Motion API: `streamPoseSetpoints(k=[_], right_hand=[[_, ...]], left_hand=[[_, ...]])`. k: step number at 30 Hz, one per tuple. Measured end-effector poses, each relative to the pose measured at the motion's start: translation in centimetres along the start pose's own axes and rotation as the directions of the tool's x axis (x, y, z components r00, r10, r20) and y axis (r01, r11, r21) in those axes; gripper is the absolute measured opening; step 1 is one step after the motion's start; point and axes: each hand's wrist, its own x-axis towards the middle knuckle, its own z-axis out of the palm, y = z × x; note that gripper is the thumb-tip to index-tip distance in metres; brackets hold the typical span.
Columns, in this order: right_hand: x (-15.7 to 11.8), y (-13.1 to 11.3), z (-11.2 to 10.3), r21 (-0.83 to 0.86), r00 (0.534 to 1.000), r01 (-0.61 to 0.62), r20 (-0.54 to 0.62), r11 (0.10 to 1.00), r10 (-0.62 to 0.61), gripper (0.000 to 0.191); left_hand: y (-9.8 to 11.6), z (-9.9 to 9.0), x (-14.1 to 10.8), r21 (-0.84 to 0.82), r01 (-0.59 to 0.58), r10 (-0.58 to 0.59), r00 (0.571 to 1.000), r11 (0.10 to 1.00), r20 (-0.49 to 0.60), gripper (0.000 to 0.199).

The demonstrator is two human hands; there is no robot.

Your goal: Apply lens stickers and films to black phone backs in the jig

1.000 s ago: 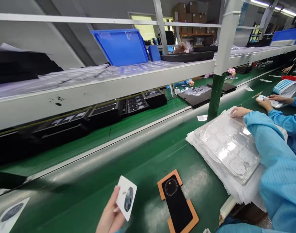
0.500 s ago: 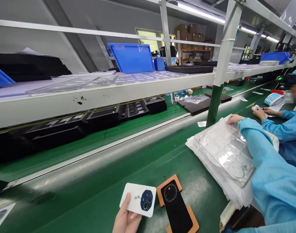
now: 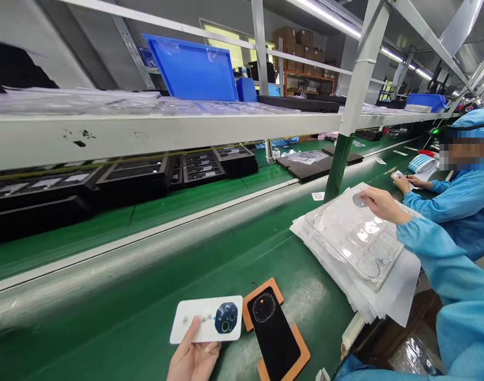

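Note:
My left hand (image 3: 194, 354) holds a white card (image 3: 186, 312) printed with a dark blue camera-lens cluster, thumb on top. Just right of it, a black phone-shaped piece (image 3: 274, 336) with a round camera ring lies in an orange holder (image 3: 301, 346) on the green bench. My right hand (image 3: 381, 203), in a blue sleeve, pinches a small round clear piece (image 3: 359, 199) over the far end of a clear plastic tray (image 3: 365, 248). That tray rests on stacked white sheets (image 3: 403, 296).
A white shelf beam (image 3: 166, 129) crosses above the bench, with a green-and-white post (image 3: 339, 164) behind the tray. Black trays (image 3: 202, 168) line the back. At right a person in blue (image 3: 464, 190) works with small parts. A blue bin (image 3: 194, 69) stands on the shelf.
My right hand has lifted from the tray's far edge with the round piece between its fingers. The card in my left hand has turned to show more of its length. The view has shifted right.

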Motion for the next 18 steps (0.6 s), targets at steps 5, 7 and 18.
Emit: streamPoseSetpoints(k=[5, 7, 18], right_hand=[[-10.6, -11.8, 0.2, 0.345, 0.886, 0.461, -0.122, 0.818, -0.447, 0.045], [-13.2, -16.1, 2.4, 0.459, 0.822, 0.55, -0.151, 0.697, -0.549, 0.049], [-11.4, -23.7, 18.2, 0.659, 0.758, -0.494, 0.646, 0.567, -0.09, 0.057]], left_hand=[[-0.6, 1.4, 0.8, -0.01, 0.087, -0.087, 0.994, 0.996, -0.071, 0.049], [-0.5, 2.7, 0.8, 0.004, 0.163, -0.163, 0.985, 0.987, -0.054, 0.048], [1.0, 0.5, 7.3, -0.252, 0.099, -0.067, 0.989, 0.963, 0.134, 0.022]])
